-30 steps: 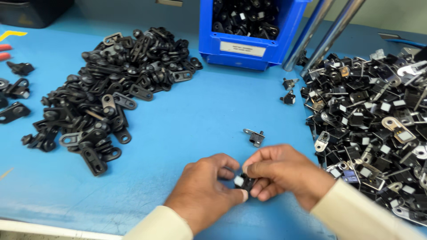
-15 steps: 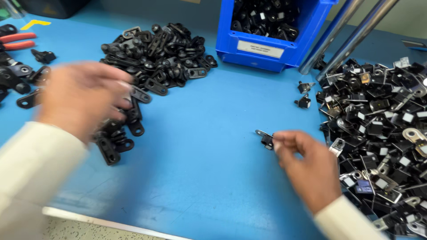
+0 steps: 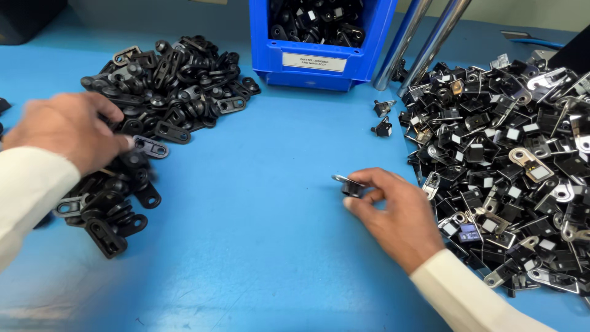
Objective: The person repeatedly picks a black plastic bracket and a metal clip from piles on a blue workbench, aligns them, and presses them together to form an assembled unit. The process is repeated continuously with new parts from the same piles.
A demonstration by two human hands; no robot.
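My right hand pinches a small black and metal clip part just above the blue table, left of a big heap of metal clip parts. My left hand reaches over the heap of black plastic brackets at the left, fingers curled on one bracket at the heap's edge. Whether it grips that bracket firmly is blurred.
A blue bin holding black parts stands at the back centre. Two slanted metal tubes rise beside it. Two loose small clips lie near the tubes' base. A dark box sits at the far left corner.
My hands were together on a small part; the left hand swung out to the bracket heap. The right hand moved to the loose clip on the table and now holds it.
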